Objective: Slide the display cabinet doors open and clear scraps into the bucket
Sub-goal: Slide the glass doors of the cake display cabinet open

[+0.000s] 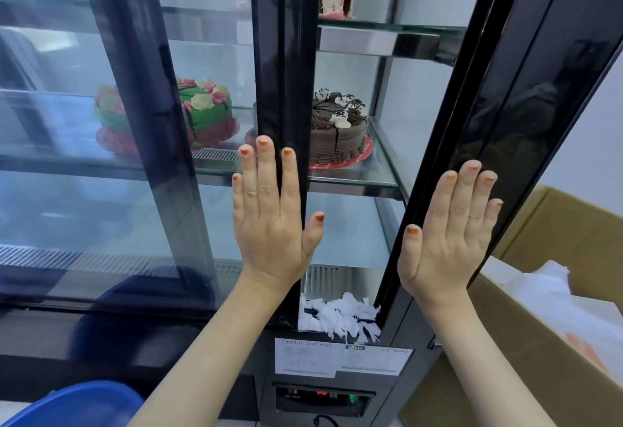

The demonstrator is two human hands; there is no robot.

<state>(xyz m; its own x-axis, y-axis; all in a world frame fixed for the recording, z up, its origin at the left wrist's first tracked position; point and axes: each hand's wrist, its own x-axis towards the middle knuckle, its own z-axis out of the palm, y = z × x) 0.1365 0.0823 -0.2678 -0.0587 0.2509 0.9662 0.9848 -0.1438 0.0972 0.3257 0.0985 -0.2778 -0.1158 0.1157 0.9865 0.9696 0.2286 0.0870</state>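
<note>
Both hands lie flat with fingers straight and together, gripping nothing. The left hand presses on the black upright of the left door. The right hand presses on the black upright of the right door.

Between the two uprights there is an open gap. The scraps, torn white paper, lie on the cabinet floor at 6 o'clock in that gap, heaped along the front edge. The heap's long axis runs 9 to 3.

Step in hand, as judged: sliding the doors apart. The gap appears wide enough for one hand only. The next move calls for more sideways push, left door toward 9, right door toward 3, then a reach down to the scraps.

Each door's long axis is upright. The left door runs 12 to 6; the right door appears to lean 1 to 7 in this wide view.

A chocolate cake sits on the glass shelf above the scraps. The bucket, blue, stands at 7 o'clock; a cardboard box stands at 4.
</note>
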